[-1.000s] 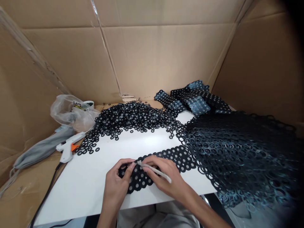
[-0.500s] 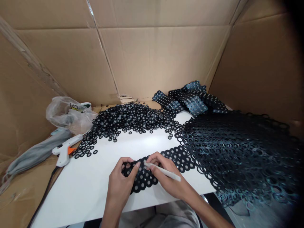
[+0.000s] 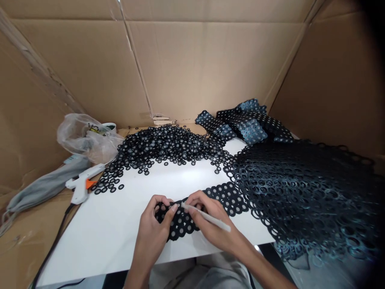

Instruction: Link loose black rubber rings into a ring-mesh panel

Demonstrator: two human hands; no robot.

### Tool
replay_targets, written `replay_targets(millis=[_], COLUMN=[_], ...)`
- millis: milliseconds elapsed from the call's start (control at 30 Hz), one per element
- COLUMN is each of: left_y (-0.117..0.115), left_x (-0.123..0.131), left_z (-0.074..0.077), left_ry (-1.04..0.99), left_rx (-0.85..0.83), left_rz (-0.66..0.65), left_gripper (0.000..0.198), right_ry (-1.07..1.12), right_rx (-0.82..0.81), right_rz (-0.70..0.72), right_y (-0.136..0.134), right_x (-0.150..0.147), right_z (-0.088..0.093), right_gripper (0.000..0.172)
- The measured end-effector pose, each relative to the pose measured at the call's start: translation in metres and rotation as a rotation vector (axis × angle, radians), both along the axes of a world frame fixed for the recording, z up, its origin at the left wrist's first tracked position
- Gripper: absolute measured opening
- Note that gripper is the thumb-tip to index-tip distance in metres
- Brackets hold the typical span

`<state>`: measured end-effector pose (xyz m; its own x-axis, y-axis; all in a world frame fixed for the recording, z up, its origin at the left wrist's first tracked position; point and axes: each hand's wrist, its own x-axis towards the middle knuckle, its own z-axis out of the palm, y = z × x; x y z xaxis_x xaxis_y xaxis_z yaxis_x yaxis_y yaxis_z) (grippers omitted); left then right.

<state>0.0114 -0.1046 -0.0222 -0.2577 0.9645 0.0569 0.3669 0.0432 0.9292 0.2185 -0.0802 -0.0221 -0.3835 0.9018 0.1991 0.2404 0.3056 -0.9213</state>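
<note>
Lap: grey clothing [image 3: 210, 277], under the table's near edge.
Left hand [image 3: 153, 226]: pinching the strip's left end, thumb on top, fingers curled behind.
Right hand [image 3: 207, 229]: fingers closed round the stick like a pen; can't tell if they also press the strip.
Strip [image 3: 182, 225]: black rings, pale centres; on the table near its front edge, between the hands, showing again past the right hand toward the mesh.
Stick [image 3: 218, 222]: whitish, slanted, tip at strip's far edge by the left thumb. Touching or just above, can't tell.
Table [image 3: 99, 233]: white top.
Mesh [image 3: 300, 188]: big black ring sheet, right, draped over the table edge.
Glue gun [image 3: 80, 188]: white, orange trigger, at left edge, cord [image 3: 57, 239] running nearward.
Pouch [image 3: 49, 186]: grey, left of the gun.
Pile [image 3: 168, 146]: loose black rings, far side, strays toward the gun.
Plastic bag [image 3: 87, 138]: clear, left of pile, white tub [image 3: 111, 127] behind.
Folded strips [image 3: 253, 131]: heaped far right.
Wall [image 3: 222, 68]: cardboard.
</note>
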Motion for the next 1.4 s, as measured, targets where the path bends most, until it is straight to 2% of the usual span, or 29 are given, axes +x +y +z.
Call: replay_targets(millis=[100, 267, 500, 633, 833, 967, 1033, 1100, 1200, 1300, 1400], left_y=[0.001, 0.004, 0.007, 0.008, 0.005, 0.001, 0.001, 0.004, 0.01, 0.012, 0.008], left_x=[-0.001, 0.001, 0.008, 0.005, 0.002, -0.003, -0.01, -0.019, -0.026, -0.018, -0.001], left_z=[-0.002, 0.001, -0.005, -0.009, -0.004, 0.001, 0.003, 0.006, 0.011, 0.016, 0.02], left_ry=[0.09, 0.176, 0.25, 0.228, 0.166, 0.172, 0.241, 0.371, 0.564, 0.683, 0.814], left_rx=[-0.027, -0.007, 0.035, 0.063, 0.077, 0.024, 0.018, 0.046, 0.071, 0.057, 0.078], left_rz=[-0.009, -0.133, -0.048, -0.083, -0.177, -0.193, -0.254, -0.316, -0.374, -0.403, -0.342], left_gripper=[0.034, 0.032, 0.028, 0.025, 0.025, 0.023, 0.021, 0.02, 0.024, 0.027, 0.02], right_ry=[0.117, 0.107, 0.068, 0.034, -0.102, 0.014, 0.025, -0.065, -0.197, -0.166, -0.057], right_rx=[-0.113, -0.088, -0.094, -0.046, 0.184, 0.008, -0.054, -0.021, -0.014, -0.05, -0.091], right_rz=[-0.059, -0.099, -0.058, -0.011, 0.024, 0.043, 0.099, 0.15, 0.165, 0.159, 0.191], right_y=[0.002, 0.004, 0.004, 0.003, -0.001, 0.001, 0.005, 0.011, 0.024, 0.039, 0.05], right_x=[0.005, 0.008, 0.008, 0.009, 0.001, 0.011, 0.022, 0.033, 0.041, 0.039, 0.036], right_z=[-0.004, -0.006, -0.005, -0.005, -0.01, -0.002, 0.009, 0.022, 0.034, 0.027, 0.009], right_gripper=[0.02, 0.018, 0.019, 0.017, 0.017, 0.016, 0.023, 0.029, 0.021, 0.019, 0.017])
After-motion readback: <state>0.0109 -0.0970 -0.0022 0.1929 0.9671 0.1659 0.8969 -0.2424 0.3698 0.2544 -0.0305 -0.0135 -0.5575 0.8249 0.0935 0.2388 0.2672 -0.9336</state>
